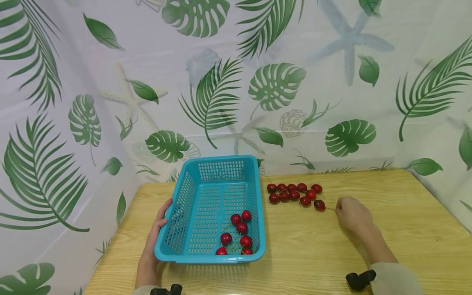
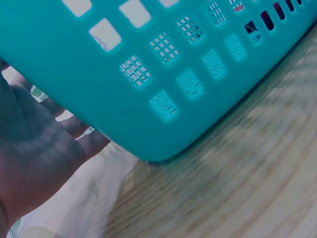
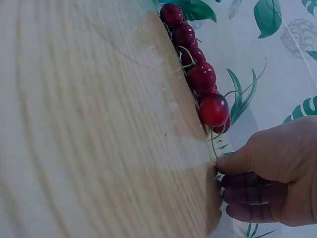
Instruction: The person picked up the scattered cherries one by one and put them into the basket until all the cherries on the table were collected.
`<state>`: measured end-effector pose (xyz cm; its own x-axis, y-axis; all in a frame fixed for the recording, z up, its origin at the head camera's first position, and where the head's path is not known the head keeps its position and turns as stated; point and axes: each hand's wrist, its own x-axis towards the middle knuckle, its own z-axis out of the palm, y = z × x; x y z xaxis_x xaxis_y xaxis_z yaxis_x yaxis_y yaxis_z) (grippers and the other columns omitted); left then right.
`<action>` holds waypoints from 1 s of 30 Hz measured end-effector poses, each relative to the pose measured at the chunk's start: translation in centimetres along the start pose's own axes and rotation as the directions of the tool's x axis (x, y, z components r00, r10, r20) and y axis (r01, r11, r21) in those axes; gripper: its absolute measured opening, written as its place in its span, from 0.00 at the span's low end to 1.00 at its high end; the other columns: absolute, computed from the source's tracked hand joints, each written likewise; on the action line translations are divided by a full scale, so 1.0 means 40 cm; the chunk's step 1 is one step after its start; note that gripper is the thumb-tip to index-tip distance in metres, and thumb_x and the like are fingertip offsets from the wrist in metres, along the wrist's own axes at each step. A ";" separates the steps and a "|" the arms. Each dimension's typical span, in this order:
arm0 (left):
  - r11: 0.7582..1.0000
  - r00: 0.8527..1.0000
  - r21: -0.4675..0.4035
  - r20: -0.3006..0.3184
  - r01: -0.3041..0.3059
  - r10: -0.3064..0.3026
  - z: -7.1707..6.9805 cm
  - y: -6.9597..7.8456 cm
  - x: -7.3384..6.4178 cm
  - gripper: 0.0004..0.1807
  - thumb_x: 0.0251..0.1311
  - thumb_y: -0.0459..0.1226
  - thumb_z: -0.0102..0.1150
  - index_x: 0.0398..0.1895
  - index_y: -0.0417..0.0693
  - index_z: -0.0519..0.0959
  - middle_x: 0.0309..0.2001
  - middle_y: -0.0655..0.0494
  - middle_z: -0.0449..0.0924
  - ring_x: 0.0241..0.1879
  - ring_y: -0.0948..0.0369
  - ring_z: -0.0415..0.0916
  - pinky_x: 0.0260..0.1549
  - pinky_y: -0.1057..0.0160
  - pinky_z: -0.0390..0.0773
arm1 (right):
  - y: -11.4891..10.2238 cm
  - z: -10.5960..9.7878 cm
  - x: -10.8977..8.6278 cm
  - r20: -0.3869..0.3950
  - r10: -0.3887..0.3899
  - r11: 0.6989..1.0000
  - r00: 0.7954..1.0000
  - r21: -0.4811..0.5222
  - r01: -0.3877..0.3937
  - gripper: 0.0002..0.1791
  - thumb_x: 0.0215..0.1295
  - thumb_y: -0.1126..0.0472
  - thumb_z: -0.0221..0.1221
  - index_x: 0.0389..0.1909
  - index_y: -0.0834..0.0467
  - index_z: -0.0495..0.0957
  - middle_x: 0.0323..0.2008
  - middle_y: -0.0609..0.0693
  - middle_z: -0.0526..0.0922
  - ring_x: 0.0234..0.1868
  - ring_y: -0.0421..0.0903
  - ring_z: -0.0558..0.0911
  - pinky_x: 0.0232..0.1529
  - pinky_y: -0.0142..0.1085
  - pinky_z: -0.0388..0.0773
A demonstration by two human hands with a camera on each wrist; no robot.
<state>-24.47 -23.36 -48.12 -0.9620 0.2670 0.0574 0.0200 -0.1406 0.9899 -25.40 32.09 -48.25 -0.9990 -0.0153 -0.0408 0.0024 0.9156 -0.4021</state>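
A blue plastic basket [image 1: 212, 259] with perforated walls stands on the table, holding several red cherries [image 1: 241, 227] near its front right. My left hand [image 1: 153, 237] rests against the basket's left side; the left wrist view shows its palm [image 2: 39, 144] and fairly straight fingers along the outer wall. More cherries [image 1: 293, 195] lie in a cluster right of the basket. At the cluster's right end, my right hand [image 1: 354, 215] pinches the stem of a dark red cherry [image 1: 319, 205] between thumb and finger. In the right wrist view that cherry [image 3: 214, 109] is closest to the hand.
The light wood-grain table [image 1: 302, 254] carries everything. Behind it and at the sides hangs a white cloth [image 1: 236, 123] with green leaf prints. Black wrist straps [image 1: 360, 280] show at the sleeves.
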 end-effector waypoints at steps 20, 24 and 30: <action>0.994 0.998 -0.090 0.025 0.061 -0.059 0.002 -0.006 0.004 0.34 0.71 0.39 0.21 0.80 0.61 0.40 0.80 0.51 0.32 0.75 0.43 0.37 0.60 0.55 0.61 | 0.013 0.010 -0.085 -0.004 0.039 0.895 0.999 0.444 -0.033 0.15 0.71 0.66 0.52 0.46 0.77 0.77 0.31 0.55 0.85 0.30 0.46 0.82 0.30 0.35 0.79; 0.995 0.998 -0.088 0.030 0.048 -0.046 -0.003 -0.008 0.000 0.34 0.71 0.39 0.20 0.81 0.61 0.39 0.80 0.49 0.30 0.75 0.43 0.37 0.59 0.56 0.63 | 0.018 0.007 -0.088 -0.002 0.068 0.875 0.998 0.480 -0.059 0.16 0.68 0.66 0.56 0.48 0.76 0.77 0.33 0.56 0.85 0.32 0.46 0.83 0.31 0.34 0.79; 0.996 0.999 -0.085 0.037 0.027 -0.024 -0.010 0.001 0.001 0.34 0.70 0.38 0.21 0.81 0.59 0.39 0.80 0.49 0.30 0.75 0.43 0.36 0.59 0.56 0.64 | -0.002 -0.013 -0.083 -0.070 0.042 0.847 0.997 0.532 0.001 0.16 0.68 0.66 0.57 0.49 0.75 0.77 0.40 0.64 0.85 0.34 0.47 0.85 0.35 0.34 0.81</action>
<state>-24.62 -23.75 -48.13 -0.9513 0.3058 0.0384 -0.0293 -0.2138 0.9764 -22.10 32.27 -47.61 -0.9986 0.0519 0.0065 0.0238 0.5618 -0.8270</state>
